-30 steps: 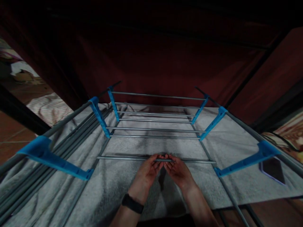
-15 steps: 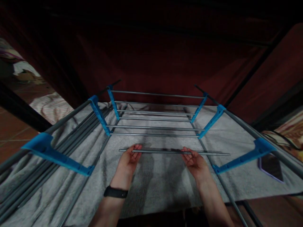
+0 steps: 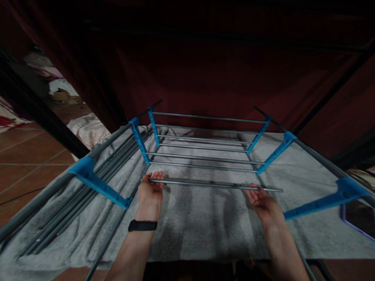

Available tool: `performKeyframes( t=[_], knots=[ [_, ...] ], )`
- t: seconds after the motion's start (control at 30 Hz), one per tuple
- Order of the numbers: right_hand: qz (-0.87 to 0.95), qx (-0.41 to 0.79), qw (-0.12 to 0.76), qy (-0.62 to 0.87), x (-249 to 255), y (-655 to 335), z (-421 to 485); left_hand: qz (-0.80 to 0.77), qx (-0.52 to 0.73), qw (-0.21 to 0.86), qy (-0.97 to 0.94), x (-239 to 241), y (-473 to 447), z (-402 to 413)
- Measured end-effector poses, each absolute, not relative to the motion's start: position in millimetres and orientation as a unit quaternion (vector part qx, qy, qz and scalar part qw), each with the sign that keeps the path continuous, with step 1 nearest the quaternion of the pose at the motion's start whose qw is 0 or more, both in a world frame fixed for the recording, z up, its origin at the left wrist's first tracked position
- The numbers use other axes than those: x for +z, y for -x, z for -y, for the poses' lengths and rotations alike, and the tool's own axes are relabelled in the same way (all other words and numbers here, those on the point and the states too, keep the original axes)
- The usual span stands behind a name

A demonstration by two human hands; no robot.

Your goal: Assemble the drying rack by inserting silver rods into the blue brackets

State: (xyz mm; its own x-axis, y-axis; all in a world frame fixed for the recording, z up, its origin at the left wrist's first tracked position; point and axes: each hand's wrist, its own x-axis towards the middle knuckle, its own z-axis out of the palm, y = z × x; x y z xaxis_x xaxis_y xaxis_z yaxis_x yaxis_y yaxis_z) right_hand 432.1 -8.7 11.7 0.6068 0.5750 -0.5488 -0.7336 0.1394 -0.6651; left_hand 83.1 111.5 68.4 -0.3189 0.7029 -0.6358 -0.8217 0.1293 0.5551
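A thin grey metal rod (image 3: 202,184) lies crosswise in both my hands, a little above the grey cloth. My left hand (image 3: 150,191), with a black band on the wrist, pinches it at its left end. My right hand (image 3: 262,201) grips it a short way in from the right end, which sticks out past the fingers. Around them stands a rack frame of grey tubes with blue plastic brackets. The near left bracket (image 3: 101,183) and near right bracket (image 3: 325,201) have no rod between them. Behind, several crossbars (image 3: 205,158) join the farther brackets.
A bundle of loose grey tubes (image 3: 88,195) lies at the left on the grey cloth (image 3: 199,230). A phone with a purple edge (image 3: 357,218) rests at the right. A dark red panel (image 3: 205,78) rises behind the rack. Tiled floor (image 3: 32,156) shows at the left.
My hands have moved farther apart along the rod, the left one out to its left end. The camera view has turned slightly left, so the rack sits farther right.
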Motion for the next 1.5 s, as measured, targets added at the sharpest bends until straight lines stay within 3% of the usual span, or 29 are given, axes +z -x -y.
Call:
performKeyframes(
  t=[0.2, 1.5],
  knots=[
    [-0.058, 0.432, 0.752, 0.494, 6.7, -431.5, 8.0, -0.483, 0.692, 0.534, 0.047, 75.6, -83.1, -108.6],
    [-0.092, 0.435, 0.732, 0.517, 15.0, -435.9, 7.3, -0.479, 0.650, 0.584, 0.091, 58.9, -78.2, -113.6]
  ],
)
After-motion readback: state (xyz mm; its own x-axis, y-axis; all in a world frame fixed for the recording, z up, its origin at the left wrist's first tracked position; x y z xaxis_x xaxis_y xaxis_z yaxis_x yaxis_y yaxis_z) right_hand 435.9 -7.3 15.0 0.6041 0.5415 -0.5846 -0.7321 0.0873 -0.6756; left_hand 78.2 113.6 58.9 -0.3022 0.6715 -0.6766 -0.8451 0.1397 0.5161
